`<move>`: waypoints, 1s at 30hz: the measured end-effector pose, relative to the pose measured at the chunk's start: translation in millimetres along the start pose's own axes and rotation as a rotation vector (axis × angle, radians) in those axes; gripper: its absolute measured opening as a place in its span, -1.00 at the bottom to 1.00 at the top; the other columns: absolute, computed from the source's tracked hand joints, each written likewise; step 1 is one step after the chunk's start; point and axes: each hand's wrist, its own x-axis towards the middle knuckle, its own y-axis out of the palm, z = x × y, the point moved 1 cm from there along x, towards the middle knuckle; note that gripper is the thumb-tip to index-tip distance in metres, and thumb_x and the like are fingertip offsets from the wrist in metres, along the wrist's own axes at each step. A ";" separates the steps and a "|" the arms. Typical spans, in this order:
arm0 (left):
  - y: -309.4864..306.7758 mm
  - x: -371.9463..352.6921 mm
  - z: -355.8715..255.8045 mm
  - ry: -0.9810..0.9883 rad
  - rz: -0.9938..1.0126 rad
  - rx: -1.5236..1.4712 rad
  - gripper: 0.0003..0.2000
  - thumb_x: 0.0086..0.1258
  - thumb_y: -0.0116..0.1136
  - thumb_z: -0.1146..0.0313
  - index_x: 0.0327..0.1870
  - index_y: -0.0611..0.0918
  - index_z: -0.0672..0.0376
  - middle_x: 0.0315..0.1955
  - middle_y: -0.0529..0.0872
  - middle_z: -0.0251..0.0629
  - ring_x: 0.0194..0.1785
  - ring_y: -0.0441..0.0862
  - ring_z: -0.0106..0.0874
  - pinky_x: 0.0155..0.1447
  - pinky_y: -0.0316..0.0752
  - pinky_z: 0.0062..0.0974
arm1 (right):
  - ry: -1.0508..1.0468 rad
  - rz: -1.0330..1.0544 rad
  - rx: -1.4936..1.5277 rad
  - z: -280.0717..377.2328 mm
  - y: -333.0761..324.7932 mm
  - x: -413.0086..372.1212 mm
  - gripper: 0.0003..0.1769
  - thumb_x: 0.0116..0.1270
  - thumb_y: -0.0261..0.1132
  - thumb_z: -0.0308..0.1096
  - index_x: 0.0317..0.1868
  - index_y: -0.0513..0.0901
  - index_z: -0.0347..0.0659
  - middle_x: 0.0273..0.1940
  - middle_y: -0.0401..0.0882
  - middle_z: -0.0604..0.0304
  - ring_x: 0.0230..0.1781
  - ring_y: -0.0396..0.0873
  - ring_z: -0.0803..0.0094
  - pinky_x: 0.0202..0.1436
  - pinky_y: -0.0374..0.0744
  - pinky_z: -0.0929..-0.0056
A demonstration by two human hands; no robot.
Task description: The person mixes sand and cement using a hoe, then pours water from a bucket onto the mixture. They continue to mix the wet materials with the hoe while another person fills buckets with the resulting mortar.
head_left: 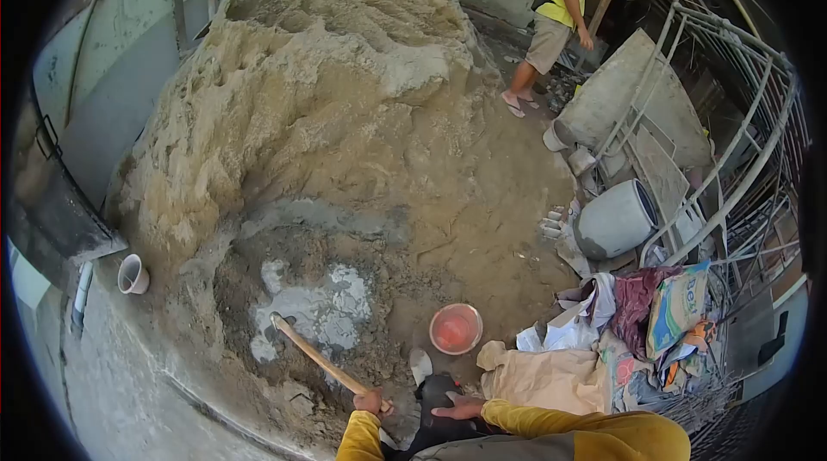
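Observation:
My left hand point(369, 401) is wrapped round the lower end of the hoe's wooden handle point(323, 360). The handle slants up and left, and its far end stands in a patch of pale grey cement powder point(340, 302), where the blade is mostly hidden. This powder lies in a hollow of damp, dark sand point(237, 289). Close over my dark-clothed leg point(437, 392), my right hand point(461, 407) is open with its fingers stretched out, clear of the handle. A round bucket with a reddish inside point(456, 328) stands just beyond it.
A large sand heap point(345, 73) rises ahead. Paper sacks point(547, 375) and a printed bag point(676, 310) lie at the right, below a grey drum point(613, 220) and metal frames point(732, 177). A small pail point(133, 275) stands left. Another person point(556, 17) stands at the back right.

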 end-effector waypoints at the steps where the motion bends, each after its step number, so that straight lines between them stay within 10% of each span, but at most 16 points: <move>1: 3.6 5.2 0.6 -0.008 0.000 0.017 -0.90 0.28 0.16 0.48 -0.30 0.51 0.30 -0.59 0.50 -0.14 -0.59 0.58 -0.19 -0.56 0.53 -0.13 | -0.102 0.021 -0.216 16.5 -10.6 -5.9 0.10 0.26 0.04 0.44 0.44 0.15 -0.41 0.40 0.17 -0.30 0.46 0.15 -0.01 0.46 0.18 0.18; 5: 19.4 9.9 -7.3 0.027 -0.016 0.095 -0.92 0.30 0.09 0.50 -0.28 0.50 0.31 -0.59 0.52 -0.11 -0.61 0.56 -0.20 -0.57 0.52 -0.11 | -0.546 -0.165 -0.030 51.6 -33.4 16.3 -0.06 0.27 0.18 0.29 0.43 0.22 -0.24 0.39 0.18 -0.28 0.45 0.14 -0.07 0.45 0.21 0.15; 9: 10.0 56.6 8.5 -0.038 -0.043 0.083 -0.91 0.34 0.09 0.46 -0.32 0.49 0.30 -0.61 0.54 -0.05 -0.62 0.55 -0.19 -0.57 0.51 -0.12 | -0.204 -0.071 -0.380 -19.8 -63.4 55.8 0.09 0.12 0.22 0.41 0.49 0.14 -0.12 0.46 0.05 -0.25 0.51 0.00 -0.09 0.47 0.14 0.02; 10: 14.2 44.1 4.9 0.019 0.014 0.189 -0.72 0.36 0.19 0.19 0.00 0.62 0.12 -0.28 0.65 -0.13 -0.34 0.59 -0.25 -0.25 0.60 -0.21 | -0.067 -0.070 -0.205 -46.6 -76.8 58.6 0.13 0.08 0.24 0.41 0.50 0.11 -0.10 0.50 -0.03 -0.19 0.50 0.03 -0.08 0.48 0.14 0.03; 11: 10.8 58.3 3.9 0.051 0.070 0.266 -0.79 0.40 0.09 0.26 -0.08 0.63 0.15 -0.34 0.66 -0.12 -0.33 0.61 -0.24 -0.30 0.59 -0.18 | 0.069 -0.072 -0.031 -68.6 -93.8 60.7 0.16 0.03 0.27 0.40 0.51 0.08 -0.09 0.53 -0.10 -0.13 0.50 0.06 -0.08 0.48 0.13 0.04; 13: -15.6 126.3 30.1 0.600 0.100 1.108 -0.77 0.40 0.06 0.29 -0.01 0.63 0.13 -0.36 0.69 -0.18 -0.33 0.63 -0.28 -0.31 0.60 -0.24 | 0.273 0.043 -0.087 -103.1 -142.2 64.3 0.08 0.10 0.27 0.27 0.51 0.07 -0.11 0.49 0.04 -0.17 0.45 0.17 -0.07 0.45 0.19 0.05; 15: 5.2 110.3 21.8 -0.055 -0.017 0.402 -0.74 0.39 0.08 0.26 0.02 0.64 0.08 -0.37 0.72 -0.26 -0.34 0.64 -0.32 -0.30 0.59 -0.33 | 0.296 -0.131 -0.258 -144.0 -164.6 69.4 -0.06 0.16 0.25 0.13 0.44 0.21 -0.23 0.41 0.22 -0.20 0.40 0.28 -0.02 0.43 0.25 0.08; 17: 6.6 104.9 14.1 0.583 0.065 1.426 -0.73 0.44 -0.01 0.27 0.01 0.67 0.11 -0.44 0.68 -0.22 -0.38 0.62 -0.31 -0.43 0.54 -0.33 | 0.369 -0.243 -0.157 -156.2 -184.3 60.8 -0.09 0.21 0.20 0.12 0.45 0.19 -0.23 0.43 0.16 -0.22 0.44 0.18 -0.06 0.46 0.22 0.15; 19: -1.3 103.2 11.6 0.015 0.039 0.286 -0.72 0.45 -0.03 0.28 0.03 0.65 0.16 -0.51 0.62 -0.20 -0.42 0.59 -0.33 -0.48 0.51 -0.34 | 0.559 -0.156 0.175 -179.9 -194.9 96.8 -0.19 0.26 0.14 0.14 0.36 0.32 -0.26 0.41 0.19 -0.22 0.44 0.17 -0.07 0.44 0.25 0.15; 20: -0.2 104.2 9.3 -0.026 0.011 0.200 -0.71 0.45 -0.03 0.27 0.04 0.64 0.16 -0.51 0.62 -0.20 -0.41 0.58 -0.32 -0.48 0.51 -0.34 | 0.665 0.036 0.415 -206.2 -181.0 149.5 -0.24 0.26 0.15 0.16 0.25 0.47 -0.31 0.37 0.28 -0.20 0.41 0.26 -0.04 0.39 0.30 0.07; 22: 0.5 115.5 7.4 0.047 0.014 0.292 -0.71 0.46 -0.02 0.26 0.06 0.63 0.17 -0.49 0.61 -0.19 -0.41 0.58 -0.32 -0.47 0.52 -0.34 | 0.277 -0.124 -0.028 -229.9 -66.8 194.1 -0.02 0.28 0.07 0.30 0.47 0.13 -0.30 0.46 0.08 -0.25 0.49 0.09 -0.06 0.52 0.09 0.26; 24: -6.5 131.4 11.0 0.112 0.034 0.346 -0.70 0.46 -0.02 0.25 0.08 0.61 0.17 -0.48 0.61 -0.19 -0.41 0.58 -0.32 -0.46 0.53 -0.34 | -0.063 0.096 0.607 -142.8 -54.9 144.0 0.04 0.26 0.03 0.39 0.48 0.11 -0.30 0.44 0.13 -0.23 0.47 0.14 -0.01 0.52 0.06 0.29; 30: -20.3 159.2 20.6 0.237 0.086 0.391 -0.66 0.46 -0.02 0.22 0.13 0.56 0.19 -0.43 0.61 -0.17 -0.40 0.57 -0.31 -0.43 0.55 -0.34 | -0.045 -0.181 0.158 -101.9 -109.2 89.6 0.04 0.28 0.05 0.36 0.47 0.10 -0.34 0.42 0.20 -0.18 0.47 0.16 0.05 0.49 0.13 0.24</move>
